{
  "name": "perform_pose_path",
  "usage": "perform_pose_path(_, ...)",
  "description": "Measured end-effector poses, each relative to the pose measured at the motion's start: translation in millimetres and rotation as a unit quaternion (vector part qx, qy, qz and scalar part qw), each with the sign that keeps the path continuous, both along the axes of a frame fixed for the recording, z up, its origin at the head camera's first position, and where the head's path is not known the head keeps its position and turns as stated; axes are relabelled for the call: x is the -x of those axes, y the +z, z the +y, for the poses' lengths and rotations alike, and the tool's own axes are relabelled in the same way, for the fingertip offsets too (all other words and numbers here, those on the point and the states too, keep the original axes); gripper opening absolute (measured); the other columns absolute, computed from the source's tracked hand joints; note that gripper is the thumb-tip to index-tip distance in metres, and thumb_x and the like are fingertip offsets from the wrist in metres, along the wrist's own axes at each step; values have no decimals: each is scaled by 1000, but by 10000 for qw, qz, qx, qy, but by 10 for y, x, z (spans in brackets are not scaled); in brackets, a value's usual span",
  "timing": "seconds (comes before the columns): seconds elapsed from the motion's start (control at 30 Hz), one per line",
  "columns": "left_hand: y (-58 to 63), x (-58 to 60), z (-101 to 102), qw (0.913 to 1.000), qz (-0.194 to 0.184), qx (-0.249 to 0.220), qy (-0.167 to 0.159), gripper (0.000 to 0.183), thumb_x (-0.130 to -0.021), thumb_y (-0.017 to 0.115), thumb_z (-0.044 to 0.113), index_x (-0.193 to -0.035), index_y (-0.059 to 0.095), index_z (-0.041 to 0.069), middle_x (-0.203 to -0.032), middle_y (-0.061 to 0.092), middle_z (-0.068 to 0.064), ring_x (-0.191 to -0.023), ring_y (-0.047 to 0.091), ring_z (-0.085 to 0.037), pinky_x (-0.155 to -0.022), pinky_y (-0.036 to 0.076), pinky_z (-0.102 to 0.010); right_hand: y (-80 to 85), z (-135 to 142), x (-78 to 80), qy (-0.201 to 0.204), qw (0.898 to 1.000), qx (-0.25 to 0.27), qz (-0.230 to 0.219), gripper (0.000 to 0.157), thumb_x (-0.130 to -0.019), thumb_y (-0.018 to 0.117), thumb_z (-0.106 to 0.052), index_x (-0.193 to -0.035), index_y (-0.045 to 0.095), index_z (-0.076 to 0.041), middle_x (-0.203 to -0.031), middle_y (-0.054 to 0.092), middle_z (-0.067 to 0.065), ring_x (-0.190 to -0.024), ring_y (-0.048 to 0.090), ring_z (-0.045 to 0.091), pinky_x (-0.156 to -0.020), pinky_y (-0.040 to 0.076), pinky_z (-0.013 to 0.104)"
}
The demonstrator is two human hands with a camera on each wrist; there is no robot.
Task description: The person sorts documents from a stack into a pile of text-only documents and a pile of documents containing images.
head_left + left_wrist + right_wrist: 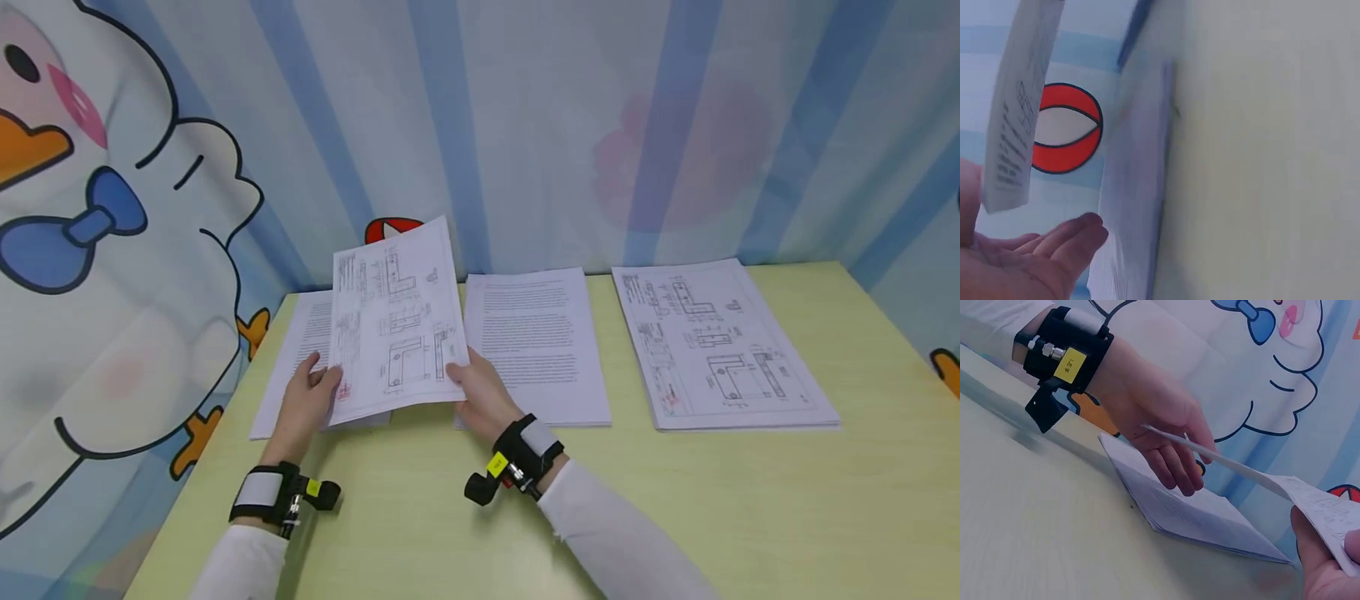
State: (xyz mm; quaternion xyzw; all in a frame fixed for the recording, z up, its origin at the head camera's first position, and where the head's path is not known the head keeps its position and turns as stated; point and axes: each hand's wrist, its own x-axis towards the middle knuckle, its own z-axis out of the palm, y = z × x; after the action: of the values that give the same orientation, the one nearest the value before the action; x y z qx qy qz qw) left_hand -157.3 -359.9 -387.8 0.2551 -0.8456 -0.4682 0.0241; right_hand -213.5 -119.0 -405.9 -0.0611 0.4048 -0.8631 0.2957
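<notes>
A white sheet printed with a technical drawing [397, 321] hangs tilted above the table, over the left stack and beside the middle one. My right hand [483, 396] pinches its lower right edge, thumb on the printed face and fingers behind, as the right wrist view also shows. At the sheet's lower left corner is my left hand [303, 404]. Its fingers [1079, 240] are extended and spread away from the paper in the left wrist view. Beneath lies the left stack of text pages [288, 375], partly hidden by the sheet.
A middle stack of text pages [536, 350] lies at the back of the pale yellow table [750, 508]. To its right sits a stack of drawing sheets [720, 346]. A striped cartoon curtain [547, 125] hangs right behind the table's back edge.
</notes>
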Motion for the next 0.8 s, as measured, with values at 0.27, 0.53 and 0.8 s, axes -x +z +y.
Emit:
perform_pose_path(0.27,67,144,356,9537,669,-2885,-525,52,-95,43,42,-140,31,19,-126,48,-2,-107,51,-14,-78,47,-24,80,488,127,-57,9996,288,15,43,-98,31,-6,-139,32,-18,-137,43,2,-119,45,16,-101,36,35)
perform_pose_path(0.53,110,290,826,9150,1091,-3617,-1419,39,-99,36,21,-138,35,18,-131,47,-8,-112,50,-18,-85,47,-28,180,910,206,-263,9987,-155,404,46,-97,34,-7,-141,28,-21,-138,41,-1,-120,44,16,-98,39,33)
perform_pose_path(0.8,139,399,1249,9150,1157,-3217,-2141,40,-99,34,15,-138,34,21,-130,48,-12,-108,53,-24,-82,48,-29,244,1443,349,-367,9755,-1813,1189,47,-95,39,-9,-140,33,-19,-133,48,7,-110,50,24,-82,46,33)
